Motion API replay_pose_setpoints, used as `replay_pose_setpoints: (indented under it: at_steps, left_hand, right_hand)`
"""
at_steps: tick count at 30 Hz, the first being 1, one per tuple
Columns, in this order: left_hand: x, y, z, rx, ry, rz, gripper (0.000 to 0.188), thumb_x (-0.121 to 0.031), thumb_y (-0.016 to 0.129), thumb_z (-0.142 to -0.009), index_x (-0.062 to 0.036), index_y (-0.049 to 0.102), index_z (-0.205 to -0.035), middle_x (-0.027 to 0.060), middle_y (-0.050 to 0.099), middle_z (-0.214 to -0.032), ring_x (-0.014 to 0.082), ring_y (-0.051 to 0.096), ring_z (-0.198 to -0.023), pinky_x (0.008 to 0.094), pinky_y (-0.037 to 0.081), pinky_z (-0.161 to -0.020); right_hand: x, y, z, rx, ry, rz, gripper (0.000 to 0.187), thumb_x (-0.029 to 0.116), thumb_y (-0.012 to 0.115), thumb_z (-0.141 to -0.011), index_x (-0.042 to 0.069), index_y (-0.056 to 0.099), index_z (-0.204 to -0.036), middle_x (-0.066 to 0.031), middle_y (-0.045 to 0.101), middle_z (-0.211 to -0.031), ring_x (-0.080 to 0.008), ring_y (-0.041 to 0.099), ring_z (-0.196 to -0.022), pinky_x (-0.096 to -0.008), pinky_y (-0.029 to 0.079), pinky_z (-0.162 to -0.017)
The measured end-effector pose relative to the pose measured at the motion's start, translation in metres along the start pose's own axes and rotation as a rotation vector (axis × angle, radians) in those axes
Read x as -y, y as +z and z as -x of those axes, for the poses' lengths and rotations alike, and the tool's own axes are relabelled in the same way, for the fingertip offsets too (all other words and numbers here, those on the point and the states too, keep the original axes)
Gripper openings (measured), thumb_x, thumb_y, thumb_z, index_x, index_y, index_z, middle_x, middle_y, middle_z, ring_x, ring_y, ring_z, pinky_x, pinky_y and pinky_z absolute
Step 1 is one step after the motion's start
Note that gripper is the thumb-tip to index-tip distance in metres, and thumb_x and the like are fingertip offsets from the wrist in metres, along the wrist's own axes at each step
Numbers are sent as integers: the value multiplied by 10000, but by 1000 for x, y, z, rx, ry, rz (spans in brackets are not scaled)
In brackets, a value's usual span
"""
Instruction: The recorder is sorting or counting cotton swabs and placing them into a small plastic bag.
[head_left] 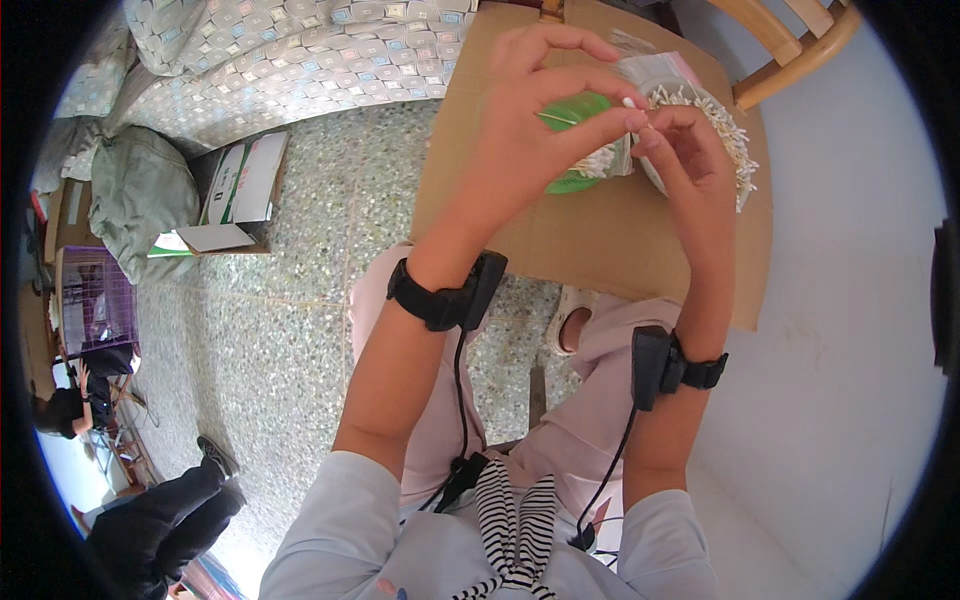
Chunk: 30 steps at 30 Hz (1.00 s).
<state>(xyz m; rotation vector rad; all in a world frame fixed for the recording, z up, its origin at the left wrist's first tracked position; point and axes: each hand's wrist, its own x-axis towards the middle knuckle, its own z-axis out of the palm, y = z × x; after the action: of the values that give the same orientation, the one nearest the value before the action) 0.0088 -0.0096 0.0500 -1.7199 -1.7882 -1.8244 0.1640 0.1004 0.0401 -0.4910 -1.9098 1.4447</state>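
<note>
My left hand (535, 120) is raised over the cardboard, its thumb and index finger pinching a cotton swab whose white tip (628, 102) shows between them. Right beside it, my right hand (695, 155) has its thumb and fingertips pressed together, nearly touching the left thumb; what they hold, if anything, is hidden. Behind my left hand lies a green bowl (575, 183) with several cotton swabs (598, 162) in it. A round white container heaped with loose cotton swabs (735, 140) sits behind my right hand.
A brown cardboard sheet (455, 190) forms the work surface. Clear plastic packaging (655, 68) lies at its far side. A wooden chair (790, 55) stands at the far right, by the white wall (840, 250). On the left are an opened carton (240, 190) and another person's legs (165, 530).
</note>
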Motion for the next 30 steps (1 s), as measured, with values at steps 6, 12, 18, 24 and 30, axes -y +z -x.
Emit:
replay_pose_setpoints:
  at_steps: [6,12,18,24,30]
  left_hand:
    - [7,-13,-3,61,-4,-193,149,-206,775,-794,-154,785,-933,13,629,-1188,218,511,-1173,363,378,-1016]
    - [4,-11,-3,76,-11,-191,153,-215,775,-798,-156,784,-938,22,620,-1191,227,495,-1195,363,362,-1043]
    - [7,-14,-3,67,6,-221,150,-203,780,-786,-158,783,-929,22,614,-1129,221,502,-1164,363,377,-1009]
    - [9,-14,-2,74,66,-260,168,-201,792,-769,-160,778,-932,26,606,-1164,230,491,-1171,366,390,-986]
    - [2,-16,-8,63,37,-184,165,-169,773,-811,-119,748,-967,108,538,-1296,297,415,-1266,426,316,-1050]
  right_hand:
    - [4,-1,1,-40,-17,28,112,105,680,-920,29,629,-985,7,635,-906,-85,603,-830,-236,474,-774]
    - [3,-5,2,-152,-53,-80,107,95,681,-922,5,654,-974,-17,656,-906,-89,594,-784,-234,486,-737]
    - [11,-5,4,-151,-19,-82,150,111,658,-941,-15,681,-1021,-34,662,-862,-88,576,-708,-219,466,-665]
    - [13,-4,4,-102,-28,-29,176,126,635,-957,-21,696,-1035,-40,673,-846,-80,564,-689,-216,452,-647]
    - [11,-3,5,-119,-42,-24,173,93,659,-931,-16,704,-1057,-69,711,-910,-97,621,-753,-216,490,-716]
